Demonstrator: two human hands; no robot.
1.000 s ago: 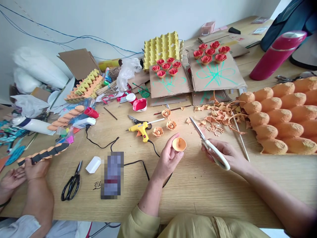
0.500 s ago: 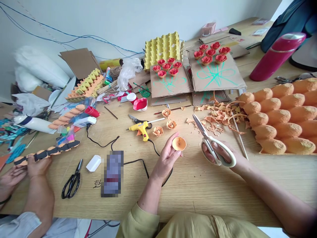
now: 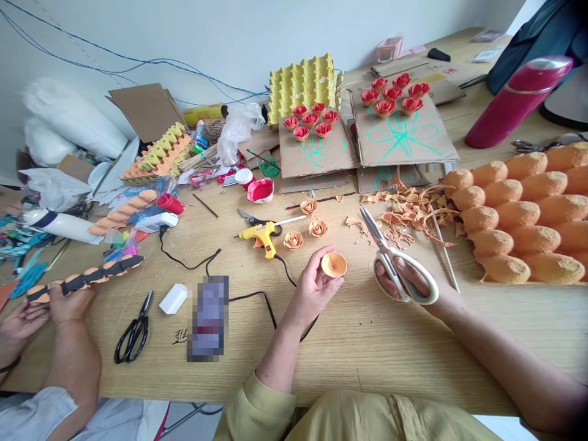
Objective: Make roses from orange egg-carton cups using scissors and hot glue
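Between the thumb and fingers of my left hand [image 3: 312,291] is a small orange egg-carton cup [image 3: 334,266], its hollow facing up toward me. My right hand [image 3: 411,282] has its fingers through the handles of a pair of white-handled scissors [image 3: 390,263]; the blades point up and away, apart from the cup. Just beyond my left hand lie three orange carton roses [image 3: 318,228]. A yellow glue gun [image 3: 258,237] rests to their left, over a dark-handled cutting tool. Orange carton scraps [image 3: 408,214] are heaped past the scissors.
A large orange egg tray [image 3: 519,214] covers the right side, near a magenta bottle [image 3: 517,104]. Cardboard panels [image 3: 404,141] with red flowers stand behind. At left are black scissors [image 3: 135,331], a white box [image 3: 173,299] and a co-worker's hands [image 3: 68,303] holding a painted carton strip [image 3: 87,278].
My view has shifted very slightly. Both hands keep nearly the same place, the left with the cup, the right with the scissors.
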